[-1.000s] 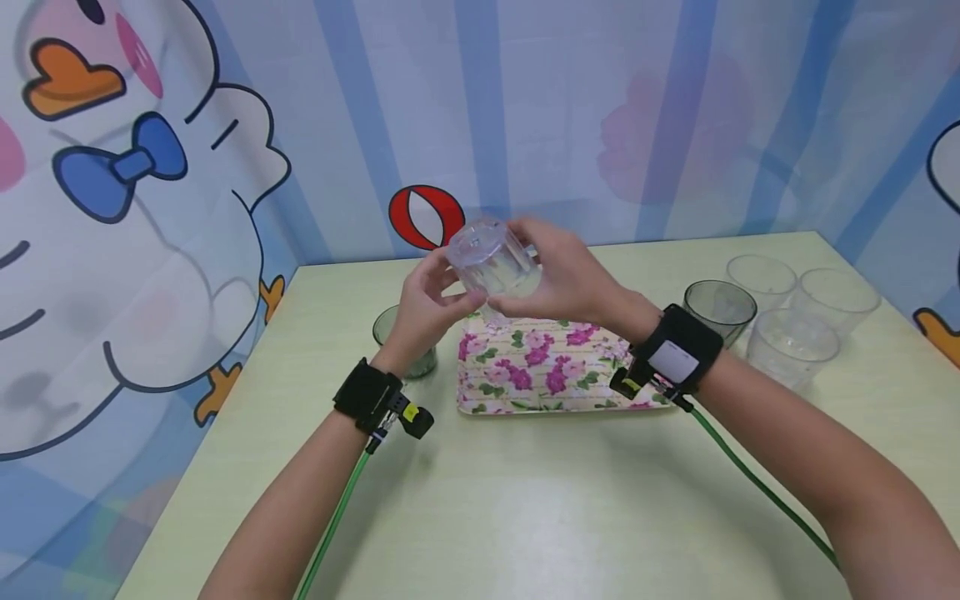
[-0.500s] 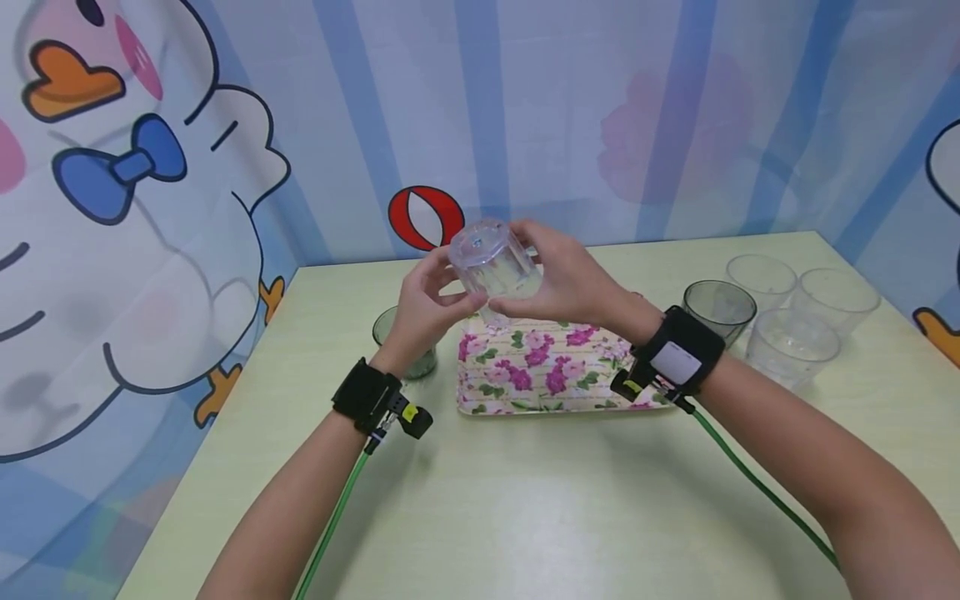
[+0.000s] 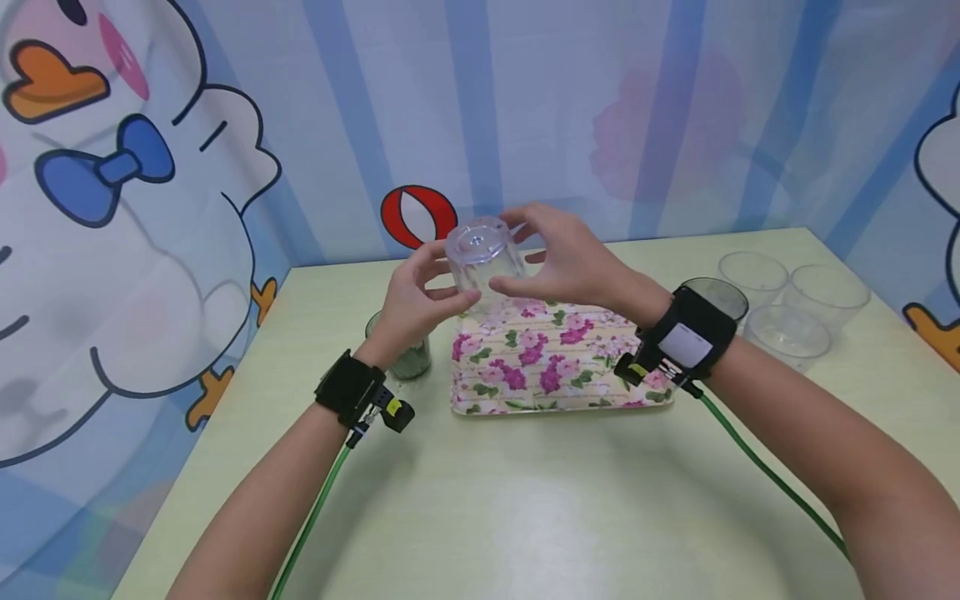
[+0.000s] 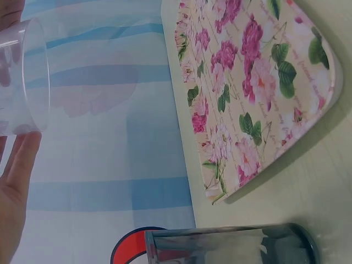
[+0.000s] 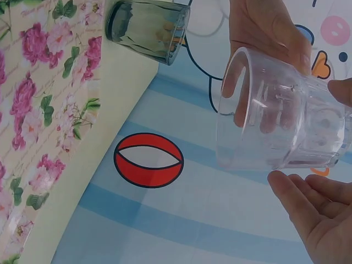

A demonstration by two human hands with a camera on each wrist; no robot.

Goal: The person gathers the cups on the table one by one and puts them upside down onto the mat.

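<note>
A clear cup [image 3: 483,258] is held upside down above the back of a flowered tray [image 3: 551,367], its base up. My left hand [image 3: 420,292] grips its left side, with the thumb toward me and the fingers behind. From the right, my right hand [image 3: 566,258] holds it between thumb and fingers. In the right wrist view, the cup [image 5: 269,115] shows its wide rim facing down to the table, and the left hand's fingers show through its wall. The rim of the cup [image 4: 36,77] also shows in the left wrist view, above fingertips [image 4: 25,151].
A smoky grey-green glass [image 3: 411,362] stands left of the tray, partly behind the left hand. At the back right are several clear cups [image 3: 787,333] and another smoky glass [image 3: 716,296], partly covered by the right wrist. A cartoon-printed cloth [image 3: 540,108] hangs behind the table.
The cup has turned from a leftward tilt to more nearly straight upside down. My right hand has risen slightly and my left hand has shifted a little left. The whole view has moved slightly.
</note>
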